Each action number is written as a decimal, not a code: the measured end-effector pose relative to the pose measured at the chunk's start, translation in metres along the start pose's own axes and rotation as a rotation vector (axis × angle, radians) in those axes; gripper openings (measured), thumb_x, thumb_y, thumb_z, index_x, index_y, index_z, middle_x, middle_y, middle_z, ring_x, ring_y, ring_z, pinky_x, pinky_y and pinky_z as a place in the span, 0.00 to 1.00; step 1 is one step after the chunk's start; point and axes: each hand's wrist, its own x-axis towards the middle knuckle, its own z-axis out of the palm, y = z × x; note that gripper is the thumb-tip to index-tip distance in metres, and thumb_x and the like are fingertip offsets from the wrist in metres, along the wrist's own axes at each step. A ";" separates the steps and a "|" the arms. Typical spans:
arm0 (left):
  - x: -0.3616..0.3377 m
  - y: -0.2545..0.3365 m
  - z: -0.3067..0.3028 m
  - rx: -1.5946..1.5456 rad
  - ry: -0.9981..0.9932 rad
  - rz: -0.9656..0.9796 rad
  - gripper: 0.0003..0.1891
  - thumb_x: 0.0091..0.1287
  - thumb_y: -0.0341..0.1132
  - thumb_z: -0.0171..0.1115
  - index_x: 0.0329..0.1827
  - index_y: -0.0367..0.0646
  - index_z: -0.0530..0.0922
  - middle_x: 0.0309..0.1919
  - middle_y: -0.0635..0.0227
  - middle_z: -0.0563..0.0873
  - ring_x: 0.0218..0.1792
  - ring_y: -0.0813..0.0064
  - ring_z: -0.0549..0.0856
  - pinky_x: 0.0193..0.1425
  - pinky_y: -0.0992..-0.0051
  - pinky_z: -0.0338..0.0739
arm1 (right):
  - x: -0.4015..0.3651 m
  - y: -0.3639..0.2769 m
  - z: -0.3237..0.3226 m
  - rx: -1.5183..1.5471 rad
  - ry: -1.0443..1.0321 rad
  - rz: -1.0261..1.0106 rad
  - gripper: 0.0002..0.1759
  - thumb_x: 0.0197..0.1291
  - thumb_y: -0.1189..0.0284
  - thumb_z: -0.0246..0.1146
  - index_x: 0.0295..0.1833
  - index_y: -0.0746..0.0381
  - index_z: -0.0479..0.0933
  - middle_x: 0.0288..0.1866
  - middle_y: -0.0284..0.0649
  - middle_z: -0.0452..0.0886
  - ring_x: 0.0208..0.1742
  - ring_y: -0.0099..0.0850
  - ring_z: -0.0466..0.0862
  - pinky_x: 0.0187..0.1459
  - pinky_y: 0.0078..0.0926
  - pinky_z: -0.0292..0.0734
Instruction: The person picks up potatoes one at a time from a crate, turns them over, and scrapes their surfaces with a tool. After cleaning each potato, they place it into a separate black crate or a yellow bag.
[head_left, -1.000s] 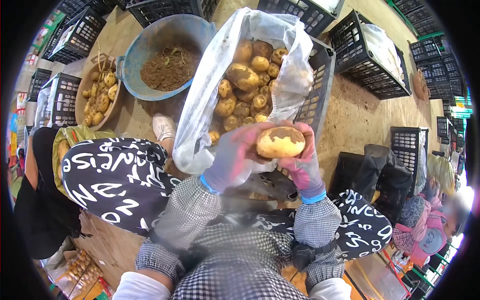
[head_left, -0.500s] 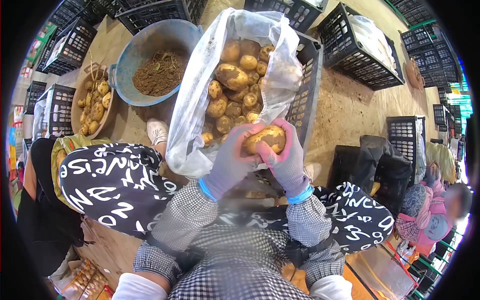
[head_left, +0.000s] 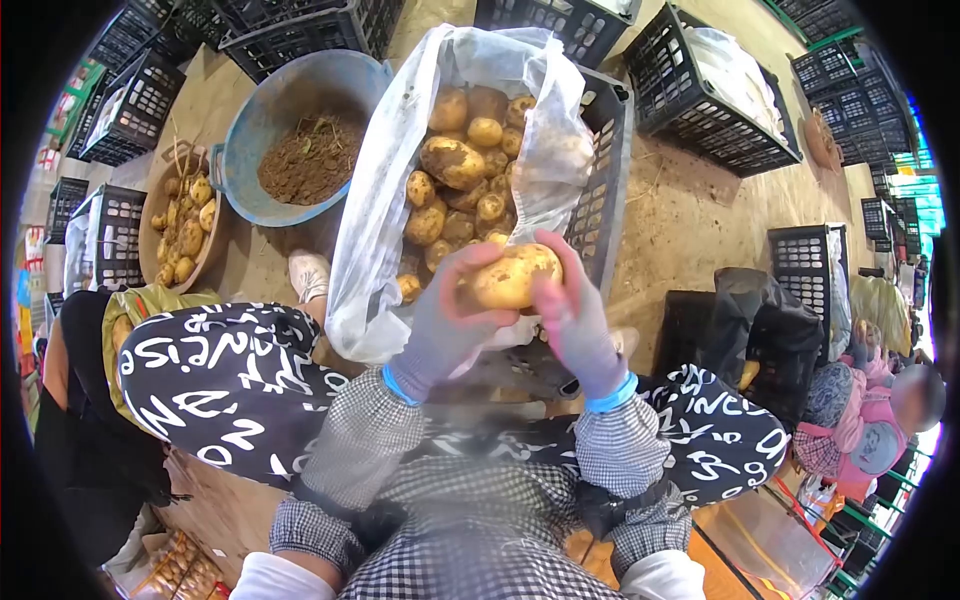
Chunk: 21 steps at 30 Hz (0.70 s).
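Observation:
Both gloved hands hold one large yellow potato (head_left: pixel 515 275) with brown dirt patches. My left hand (head_left: pixel 448 315) cups it from the left and below, and my right hand (head_left: pixel 570 310) grips its right side. The potato hovers over the near end of a black crate (head_left: pixel 608 190) lined with a white plastic bag (head_left: pixel 385 200). That bag holds several more potatoes (head_left: pixel 455 190).
A blue tub of soil (head_left: pixel 310 150) stands to the left, with a brown bowl of small potatoes (head_left: pixel 185 220) beside it. Black crates (head_left: pixel 700 90) ring the sandy floor. Another person sits at the right edge (head_left: pixel 860 420). My patterned trousers (head_left: pixel 230 370) fill the foreground.
Both hands have drawn the potato left and slightly up. My right hand has shifted from under the potato to its right side.

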 end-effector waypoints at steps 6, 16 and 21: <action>-0.009 -0.024 -0.012 0.191 -0.048 0.043 0.37 0.52 0.18 0.73 0.68 0.40 0.69 0.66 0.62 0.70 0.69 0.67 0.72 0.75 0.68 0.66 | 0.003 0.015 -0.001 -0.262 0.189 -0.048 0.22 0.76 0.57 0.53 0.55 0.68 0.74 0.43 0.35 0.80 0.41 0.24 0.78 0.48 0.25 0.75; 0.004 0.000 0.001 0.226 0.009 0.183 0.47 0.52 0.25 0.79 0.75 0.38 0.61 0.70 0.58 0.69 0.71 0.66 0.70 0.75 0.66 0.67 | 0.005 0.016 -0.010 0.274 -0.148 0.156 0.45 0.71 0.39 0.49 0.77 0.66 0.59 0.70 0.43 0.71 0.71 0.32 0.72 0.68 0.28 0.68; 0.003 0.022 0.001 0.350 -0.012 0.061 0.46 0.54 0.22 0.74 0.76 0.37 0.58 0.68 0.58 0.70 0.67 0.68 0.73 0.72 0.67 0.69 | 0.001 0.007 -0.004 0.090 -0.221 -0.034 0.42 0.70 0.62 0.63 0.80 0.67 0.52 0.77 0.46 0.63 0.74 0.31 0.66 0.71 0.33 0.64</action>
